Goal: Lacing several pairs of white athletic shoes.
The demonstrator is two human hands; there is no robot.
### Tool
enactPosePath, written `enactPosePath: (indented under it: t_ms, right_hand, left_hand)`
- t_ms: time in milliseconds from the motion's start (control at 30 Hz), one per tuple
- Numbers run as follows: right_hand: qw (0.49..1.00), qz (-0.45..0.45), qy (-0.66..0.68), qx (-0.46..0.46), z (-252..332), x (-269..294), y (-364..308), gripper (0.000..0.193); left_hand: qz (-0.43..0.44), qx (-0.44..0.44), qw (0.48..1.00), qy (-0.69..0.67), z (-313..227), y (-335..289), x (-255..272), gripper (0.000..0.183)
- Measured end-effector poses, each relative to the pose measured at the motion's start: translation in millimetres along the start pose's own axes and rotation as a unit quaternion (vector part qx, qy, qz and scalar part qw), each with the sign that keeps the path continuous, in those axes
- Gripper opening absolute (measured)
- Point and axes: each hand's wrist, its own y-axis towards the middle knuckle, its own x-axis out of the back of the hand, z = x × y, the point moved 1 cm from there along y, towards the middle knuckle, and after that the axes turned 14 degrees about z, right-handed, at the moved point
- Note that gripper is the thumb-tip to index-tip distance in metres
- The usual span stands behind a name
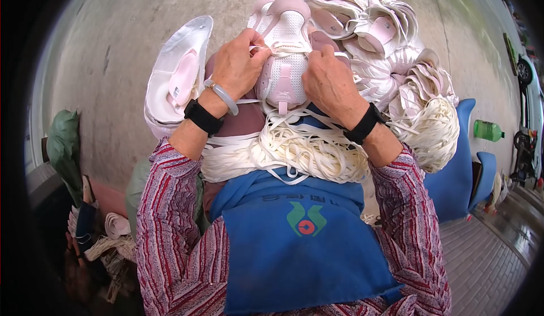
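A pink and white mesh shoe upper [289, 83] lies over my lap, its pink tongue end pointing away from me. Across it runs a white shoelace [289, 53]. My left hand [241, 62] pinches the lace at the upper's left side, thumb against forefinger. On the opposite side my right hand [333, 83] is closed at the lace's other end; its fingertips are partly hidden. Between my forearms, a thick bundle of cream laces [323, 154] rests on my lap, with loose strands trailing up to the upper.
Nested uppers [187, 81] stand on the left. More stacked uppers [385, 30] and another lace bundle [433, 132] sit at the right. A blue chair [453, 174] and a green bottle [488, 130] are farther right. Another person's hand [73, 245] shows at lower left.
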Motion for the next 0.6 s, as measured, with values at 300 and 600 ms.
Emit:
enactPosePath:
  t_ms: [300,600]
  right_hand:
    - [0.99,-0.064,0.072,0.103,-15,0,-7,0.011]
    - [0.983,-0.078,0.152,0.06,-9,0,-10,0.027]
  left_hand:
    - [0.042,-0.077,0.985,0.147,-8,-34,-28,0.047]
    - [0.083,-0.015,0.995,0.06,-9,-21,-31,0.055]
